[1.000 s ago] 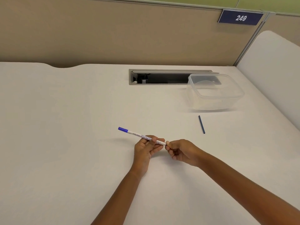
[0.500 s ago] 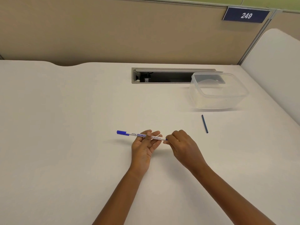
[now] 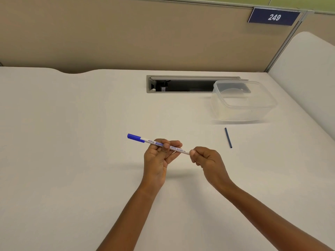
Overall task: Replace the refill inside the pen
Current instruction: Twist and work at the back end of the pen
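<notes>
Now, pen (image 3: 177, 149) between left hand (image 3: 156, 161), right hand (image 3: 206, 160)

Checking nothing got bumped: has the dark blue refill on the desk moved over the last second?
No. The refill lies at the same spot and angle just in front of the clear container as before.

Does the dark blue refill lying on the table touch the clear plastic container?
Apart. The head view shows a strip of bare table between the far end of the refill and the base of the container.
</notes>
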`<control>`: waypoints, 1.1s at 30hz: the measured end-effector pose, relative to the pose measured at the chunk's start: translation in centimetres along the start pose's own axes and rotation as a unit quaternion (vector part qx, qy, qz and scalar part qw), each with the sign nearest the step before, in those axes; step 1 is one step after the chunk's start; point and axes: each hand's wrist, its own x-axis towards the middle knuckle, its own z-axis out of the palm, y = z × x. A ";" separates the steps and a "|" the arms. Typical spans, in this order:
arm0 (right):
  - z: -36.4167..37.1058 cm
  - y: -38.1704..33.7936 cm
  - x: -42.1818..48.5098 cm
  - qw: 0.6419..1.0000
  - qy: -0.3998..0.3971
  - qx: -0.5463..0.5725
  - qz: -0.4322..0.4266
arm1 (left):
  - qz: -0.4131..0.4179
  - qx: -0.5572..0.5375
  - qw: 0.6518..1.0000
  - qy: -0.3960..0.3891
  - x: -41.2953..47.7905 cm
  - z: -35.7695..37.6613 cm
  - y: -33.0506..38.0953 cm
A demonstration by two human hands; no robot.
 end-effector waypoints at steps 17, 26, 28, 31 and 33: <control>0.0 0.7 0.2 0.950 0.083 -0.239 -0.182 | -0.005 -0.043 0.998 0.042 -0.2 0.6 0.4; -0.5 1.9 0.9 0.868 0.143 -0.347 -0.324 | -0.005 -0.071 0.994 0.081 -0.7 -0.7 1.1; -0.6 1.9 0.7 0.878 0.126 -0.340 -0.312 | -0.006 -0.063 0.995 0.079 -0.9 -0.8 1.3; -0.4 1.1 -0.1 0.945 0.074 -0.237 -0.212 | -0.006 -0.049 0.996 0.073 -1.1 -0.7 1.2; -0.3 0.4 -0.5 0.980 0.036 -0.159 -0.117 | -0.004 -0.044 0.997 0.067 -1.2 -0.7 1.2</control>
